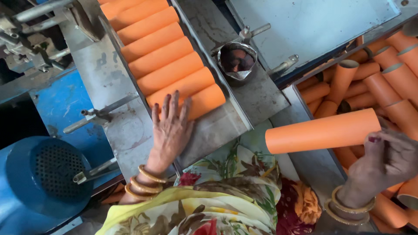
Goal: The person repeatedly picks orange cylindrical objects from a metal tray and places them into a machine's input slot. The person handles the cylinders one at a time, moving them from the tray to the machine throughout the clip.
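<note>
Head: left hand (170, 130) flat against tube row (163, 54) end; right hand (389, 159) holds tube (322, 131).

There is a single view, from a camera worn on the person's head, looking steeply down and close. The left hand (170, 130) lies low and left of centre; the right hand (387, 159) sits at the right edge. Beyond the left hand a metal chute (109, 82) runs toward the top edge.
</note>
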